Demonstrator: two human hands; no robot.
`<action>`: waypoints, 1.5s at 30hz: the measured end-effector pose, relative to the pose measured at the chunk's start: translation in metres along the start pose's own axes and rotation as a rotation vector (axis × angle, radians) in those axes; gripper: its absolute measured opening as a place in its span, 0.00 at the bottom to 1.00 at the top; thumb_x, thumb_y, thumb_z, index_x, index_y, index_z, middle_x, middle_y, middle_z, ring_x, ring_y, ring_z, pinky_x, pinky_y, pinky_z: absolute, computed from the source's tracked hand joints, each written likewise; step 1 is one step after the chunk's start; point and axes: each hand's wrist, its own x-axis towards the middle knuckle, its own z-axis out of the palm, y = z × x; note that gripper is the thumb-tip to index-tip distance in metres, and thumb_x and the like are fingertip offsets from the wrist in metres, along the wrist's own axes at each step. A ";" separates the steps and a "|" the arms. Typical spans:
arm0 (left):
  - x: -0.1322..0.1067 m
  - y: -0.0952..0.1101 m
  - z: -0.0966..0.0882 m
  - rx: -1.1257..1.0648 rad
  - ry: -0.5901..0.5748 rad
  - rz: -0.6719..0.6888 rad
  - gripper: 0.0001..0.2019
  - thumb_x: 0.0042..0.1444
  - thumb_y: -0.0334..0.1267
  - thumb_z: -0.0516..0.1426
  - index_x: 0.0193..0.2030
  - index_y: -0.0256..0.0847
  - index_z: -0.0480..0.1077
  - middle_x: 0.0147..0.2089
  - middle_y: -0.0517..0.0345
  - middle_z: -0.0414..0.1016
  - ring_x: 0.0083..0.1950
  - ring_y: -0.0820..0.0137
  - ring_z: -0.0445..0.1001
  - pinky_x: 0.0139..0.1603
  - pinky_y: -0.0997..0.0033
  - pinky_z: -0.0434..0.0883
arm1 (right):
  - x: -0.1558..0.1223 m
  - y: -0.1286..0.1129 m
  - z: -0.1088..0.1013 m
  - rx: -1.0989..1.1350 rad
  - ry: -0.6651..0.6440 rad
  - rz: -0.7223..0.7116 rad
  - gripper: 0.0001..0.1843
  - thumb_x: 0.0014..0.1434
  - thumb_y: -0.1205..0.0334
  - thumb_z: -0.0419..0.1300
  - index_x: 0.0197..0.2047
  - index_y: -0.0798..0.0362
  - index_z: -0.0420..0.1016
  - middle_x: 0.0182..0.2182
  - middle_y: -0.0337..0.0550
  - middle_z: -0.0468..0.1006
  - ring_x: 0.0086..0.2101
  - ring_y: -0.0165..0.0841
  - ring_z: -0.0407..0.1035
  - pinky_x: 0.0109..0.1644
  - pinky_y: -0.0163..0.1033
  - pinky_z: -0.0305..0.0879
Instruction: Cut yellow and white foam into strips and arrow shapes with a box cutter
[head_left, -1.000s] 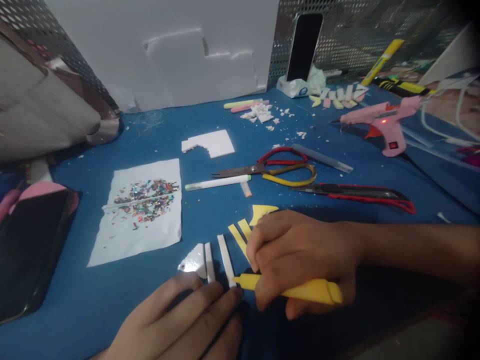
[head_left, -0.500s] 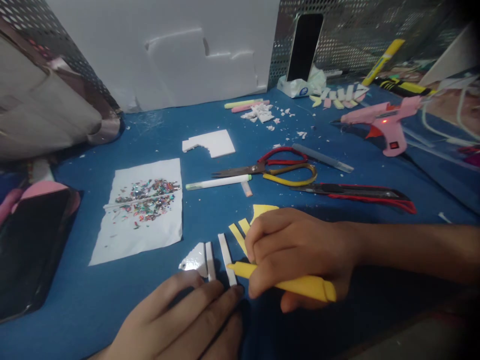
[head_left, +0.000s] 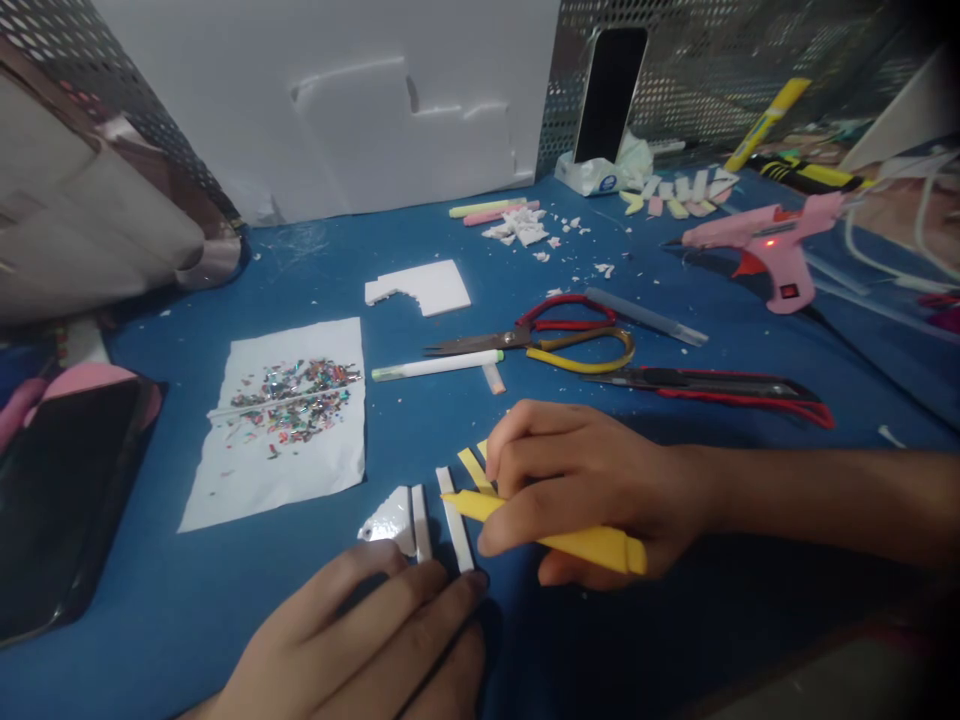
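Note:
My right hand point(head_left: 585, 490) is closed around a yellow marker point(head_left: 585, 545), whose tip meets a narrow white strip point(head_left: 455, 520) near its upper end. At the strip's lower end rests a fingertip of my left hand point(head_left: 375, 640), which lies flat with its fingers stretched out. A second white strip point(head_left: 420, 520) and a glossy white offcut point(head_left: 390, 518) lie just beyond the left fingers, side by side. Close to my right knuckles, yellow strips point(head_left: 472, 468) show in part, the rest covered by the hand.
Scissors point(head_left: 517, 340), a white pen point(head_left: 439, 365) and a box cutter point(head_left: 720, 385) lie beyond my hands. Glittery scraps cover a paper sheet point(head_left: 202, 490) at left. A pink glue gun point(head_left: 765, 240) stands at right, its light lit. A dark phone point(head_left: 67, 500) lies far left.
My right hand has moved the marker tip up along the white strip, away from me, and now hides more of the yellow pieces. My left hand stays in place.

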 end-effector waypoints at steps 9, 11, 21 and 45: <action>0.001 0.001 -0.002 -0.011 -0.004 0.000 0.10 0.61 0.29 0.53 0.43 0.40 0.75 0.51 0.58 0.77 0.49 0.68 0.74 0.55 0.60 0.65 | -0.002 -0.002 0.001 0.021 0.063 0.084 0.11 0.61 0.65 0.54 0.46 0.60 0.72 0.36 0.44 0.77 0.42 0.34 0.64 0.52 0.42 0.63; 0.000 0.001 -0.002 0.002 0.007 0.006 0.10 0.61 0.29 0.53 0.43 0.40 0.75 0.50 0.58 0.77 0.49 0.68 0.74 0.55 0.60 0.65 | -0.003 -0.002 0.001 0.006 0.067 0.116 0.11 0.62 0.64 0.54 0.46 0.59 0.72 0.37 0.44 0.77 0.42 0.34 0.63 0.53 0.42 0.63; 0.001 -0.001 -0.003 -0.002 -0.027 0.019 0.10 0.62 0.30 0.51 0.44 0.39 0.74 0.50 0.57 0.77 0.49 0.67 0.74 0.54 0.60 0.65 | -0.002 -0.002 -0.001 0.015 0.061 0.196 0.10 0.63 0.64 0.53 0.44 0.58 0.72 0.35 0.46 0.76 0.40 0.34 0.64 0.50 0.43 0.62; 0.002 -0.002 -0.005 0.017 -0.034 0.026 0.10 0.61 0.30 0.52 0.43 0.40 0.74 0.51 0.60 0.76 0.48 0.69 0.74 0.54 0.61 0.66 | -0.004 0.000 0.003 0.171 0.015 -0.022 0.11 0.64 0.60 0.54 0.40 0.58 0.73 0.30 0.42 0.75 0.38 0.30 0.67 0.52 0.38 0.65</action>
